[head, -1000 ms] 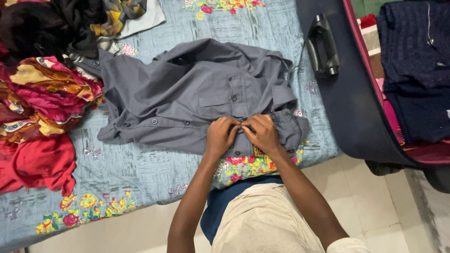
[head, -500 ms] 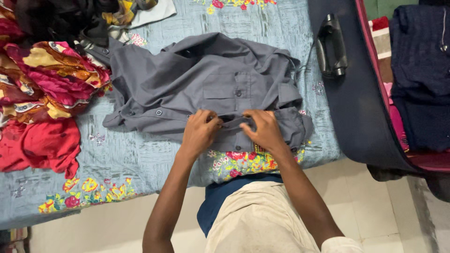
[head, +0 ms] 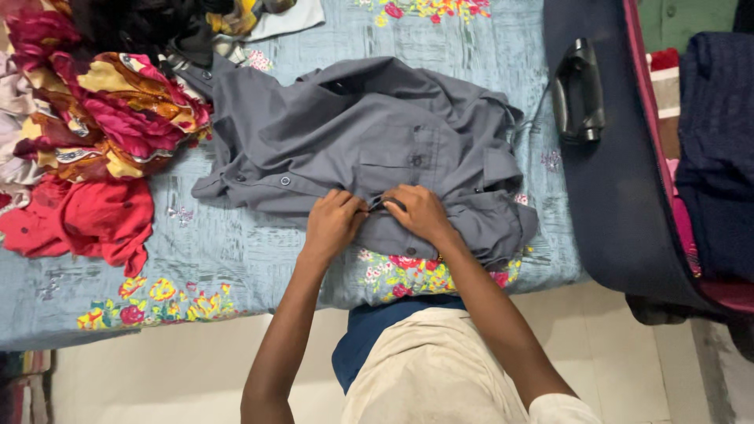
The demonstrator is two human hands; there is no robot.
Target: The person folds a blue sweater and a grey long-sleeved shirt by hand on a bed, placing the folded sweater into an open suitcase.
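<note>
A grey button-up shirt (head: pixel 345 133) lies spread on the bed, its buttoned front edge running along the near side. My left hand (head: pixel 333 222) and my right hand (head: pixel 418 212) meet at that edge, both pinching the fabric around one button. Fingertips of the two hands almost touch. A chest pocket with a button sits just beyond my right hand.
The bed has a blue sheet with flower print (head: pixel 236 259). A heap of red, yellow and dark clothes (head: pixel 94 126) lies at the left. An open dark-blue suitcase (head: pixel 620 196) with folded navy clothes (head: pixel 719 149) stands at the right. Its black handle (head: pixel 579 90) faces up.
Both hands have shifted a little left along the shirt's front edge and come closer together. The camera view has drifted, so everything sits further right in frame.
</note>
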